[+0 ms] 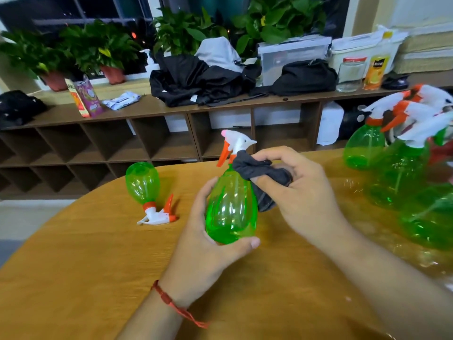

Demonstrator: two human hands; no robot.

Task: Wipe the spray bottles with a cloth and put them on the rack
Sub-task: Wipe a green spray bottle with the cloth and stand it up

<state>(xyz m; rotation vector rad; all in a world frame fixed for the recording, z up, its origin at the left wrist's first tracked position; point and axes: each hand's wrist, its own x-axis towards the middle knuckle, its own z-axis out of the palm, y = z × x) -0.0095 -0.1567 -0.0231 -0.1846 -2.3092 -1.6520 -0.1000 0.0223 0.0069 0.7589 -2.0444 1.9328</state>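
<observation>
The left hand (208, 231) gripped the spray bottle (231, 204) upright over the desk (85, 266) middle, steadying it while the right hand (301, 190) pinched the cloth (262, 177) against its neck, apparently wiping; a second bottle (147, 190) lay near the far edge.

Left hand (203, 244) grips green spray bottle (231, 209) upright; right hand (304, 190) presses dark cloth (264, 177) against neck

Office: cubby shelving (147, 143), potted plants (107, 52), document boxes (291, 55).
</observation>
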